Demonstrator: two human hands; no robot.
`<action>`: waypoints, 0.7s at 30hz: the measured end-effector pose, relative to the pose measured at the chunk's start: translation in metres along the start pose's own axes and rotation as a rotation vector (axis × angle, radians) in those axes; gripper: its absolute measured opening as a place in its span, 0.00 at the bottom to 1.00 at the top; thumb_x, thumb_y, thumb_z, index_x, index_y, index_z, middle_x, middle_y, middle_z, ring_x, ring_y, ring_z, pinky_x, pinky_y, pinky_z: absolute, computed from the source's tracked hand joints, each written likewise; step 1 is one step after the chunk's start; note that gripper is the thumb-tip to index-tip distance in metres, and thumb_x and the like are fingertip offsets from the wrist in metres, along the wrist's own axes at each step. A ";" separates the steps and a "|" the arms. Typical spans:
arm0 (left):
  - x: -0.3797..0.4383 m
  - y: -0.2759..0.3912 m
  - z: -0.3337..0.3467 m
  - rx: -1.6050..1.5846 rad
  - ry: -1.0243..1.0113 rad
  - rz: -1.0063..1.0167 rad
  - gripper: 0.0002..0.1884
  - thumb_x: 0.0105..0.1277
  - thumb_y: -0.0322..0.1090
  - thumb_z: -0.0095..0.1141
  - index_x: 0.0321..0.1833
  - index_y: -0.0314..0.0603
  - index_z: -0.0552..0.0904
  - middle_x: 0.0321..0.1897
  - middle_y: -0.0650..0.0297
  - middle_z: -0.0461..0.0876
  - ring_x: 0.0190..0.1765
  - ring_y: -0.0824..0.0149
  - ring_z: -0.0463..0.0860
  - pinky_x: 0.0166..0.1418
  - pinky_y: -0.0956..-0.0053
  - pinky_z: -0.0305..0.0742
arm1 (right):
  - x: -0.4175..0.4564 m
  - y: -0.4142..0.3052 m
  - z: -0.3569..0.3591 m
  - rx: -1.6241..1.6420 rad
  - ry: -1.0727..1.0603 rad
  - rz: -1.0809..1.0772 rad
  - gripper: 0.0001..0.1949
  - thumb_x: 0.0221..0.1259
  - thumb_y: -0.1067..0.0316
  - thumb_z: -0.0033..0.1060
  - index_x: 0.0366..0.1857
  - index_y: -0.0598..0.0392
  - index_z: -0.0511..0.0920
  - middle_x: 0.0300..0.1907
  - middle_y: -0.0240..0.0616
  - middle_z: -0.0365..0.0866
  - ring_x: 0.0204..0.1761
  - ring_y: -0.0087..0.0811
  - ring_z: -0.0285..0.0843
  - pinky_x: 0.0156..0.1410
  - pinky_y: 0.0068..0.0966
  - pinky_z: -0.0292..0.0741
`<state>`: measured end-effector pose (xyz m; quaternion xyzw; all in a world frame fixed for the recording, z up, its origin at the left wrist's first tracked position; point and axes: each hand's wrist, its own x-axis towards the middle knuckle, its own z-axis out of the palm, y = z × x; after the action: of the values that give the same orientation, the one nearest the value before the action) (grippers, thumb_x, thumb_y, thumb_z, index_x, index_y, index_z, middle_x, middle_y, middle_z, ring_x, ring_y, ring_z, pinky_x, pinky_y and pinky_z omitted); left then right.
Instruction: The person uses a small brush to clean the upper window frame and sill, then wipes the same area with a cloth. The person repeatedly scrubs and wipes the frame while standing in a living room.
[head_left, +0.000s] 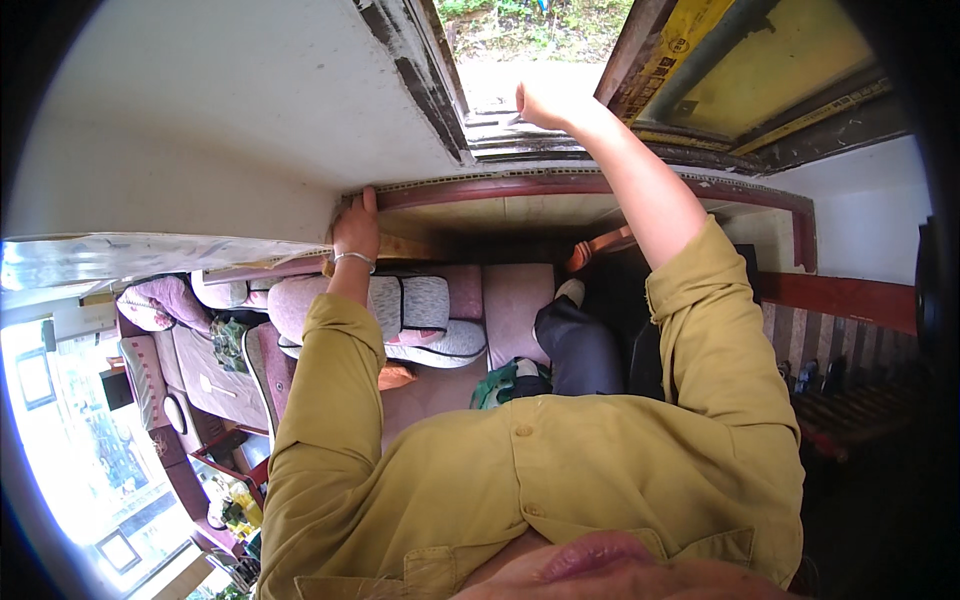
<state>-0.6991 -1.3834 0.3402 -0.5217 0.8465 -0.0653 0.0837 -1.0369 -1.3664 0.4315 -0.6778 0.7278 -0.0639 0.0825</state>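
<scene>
My right hand (546, 106) reaches to the bright opening at the bottom of the window frame (525, 144); its fingers are curled, and a pale, thin thing shows beside them, too washed out to name or to tell if it is held. My left hand (357, 229), with a metal bracelet at its wrist, rests its fingers on the left end of the red-edged sill (480, 190) against the white wall. The window sash (750, 75) with yellow tape and a dark, worn frame stands to the right of my right forearm.
Below lies a pink sofa (517, 307) with grey and pink cushions (427, 304). An orange curved object (600, 246) is under the sill near my knee. Green cloth (495, 384) lies by my leg. A red rail (840, 300) runs along the right wall.
</scene>
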 end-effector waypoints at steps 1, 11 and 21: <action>0.000 0.001 -0.002 -0.003 -0.010 0.000 0.16 0.62 0.29 0.39 0.55 0.42 0.63 0.39 0.53 0.75 0.39 0.52 0.78 0.39 0.60 0.77 | 0.000 -0.003 0.000 -0.034 0.006 0.011 0.08 0.52 0.70 0.46 0.24 0.55 0.79 0.26 0.44 0.80 0.30 0.39 0.78 0.37 0.33 0.74; 0.000 -0.004 0.004 -0.042 -0.072 -0.019 0.19 0.62 0.28 0.39 0.58 0.42 0.62 0.41 0.53 0.75 0.43 0.52 0.78 0.42 0.59 0.75 | 0.002 -0.052 -0.016 -0.059 0.062 -0.002 0.09 0.47 0.68 0.46 0.24 0.55 0.80 0.26 0.46 0.80 0.28 0.40 0.78 0.35 0.36 0.73; 0.001 -0.002 0.005 -0.018 0.004 0.006 0.18 0.62 0.29 0.39 0.56 0.43 0.62 0.41 0.54 0.75 0.40 0.53 0.78 0.39 0.61 0.77 | 0.002 0.018 0.022 1.373 -0.292 0.501 0.06 0.56 0.64 0.54 0.32 0.52 0.74 0.22 0.25 0.71 0.20 0.15 0.58 0.21 0.13 0.59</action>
<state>-0.6966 -1.3853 0.3360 -0.5197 0.8488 -0.0584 0.0774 -1.0502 -1.3670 0.4065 -0.2890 0.6387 -0.3926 0.5953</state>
